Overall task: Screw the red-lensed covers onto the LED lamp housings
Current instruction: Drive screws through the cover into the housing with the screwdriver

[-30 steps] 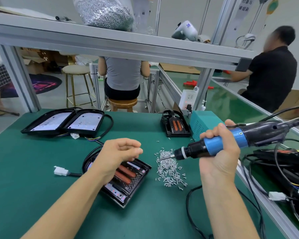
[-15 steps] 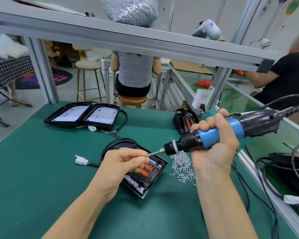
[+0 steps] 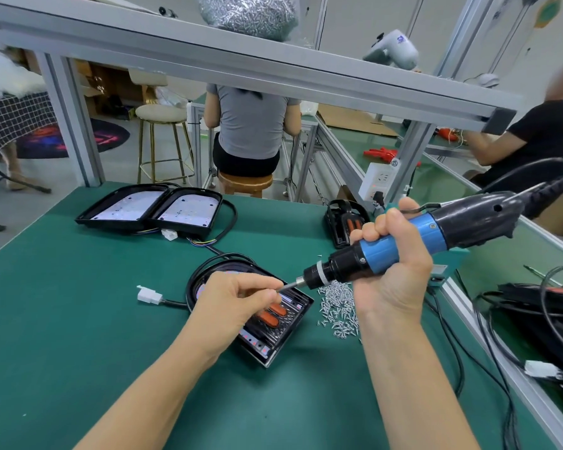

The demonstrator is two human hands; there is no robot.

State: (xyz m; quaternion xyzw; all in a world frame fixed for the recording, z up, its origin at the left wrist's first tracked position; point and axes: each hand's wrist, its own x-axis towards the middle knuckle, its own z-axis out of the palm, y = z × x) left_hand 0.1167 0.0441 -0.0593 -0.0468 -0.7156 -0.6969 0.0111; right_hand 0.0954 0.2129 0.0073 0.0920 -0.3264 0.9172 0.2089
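A black lamp housing with a red-lensed cover (image 3: 275,323) lies on the green table in front of me. My left hand (image 3: 238,303) hovers over it, its thumb and fingertips pinching a small screw at the bit of the electric screwdriver (image 3: 400,241). My right hand (image 3: 392,267) grips the screwdriver's blue body, the tool tilted down to the left. A pile of loose screws (image 3: 338,310) lies just right of the housing. The housing's left part is hidden under my left hand.
Two open housings with white LED boards (image 3: 153,207) lie at the far left. Another red-lensed lamp (image 3: 345,222) stands at the back by a teal box (image 3: 449,264). Cables and black lamps (image 3: 540,313) crowd the right edge. A white connector (image 3: 149,294) lies left.
The screwdriver has swung left from the screw pile to my left fingertips. My left hand has lowered over the housing and brought a screw to the bit.
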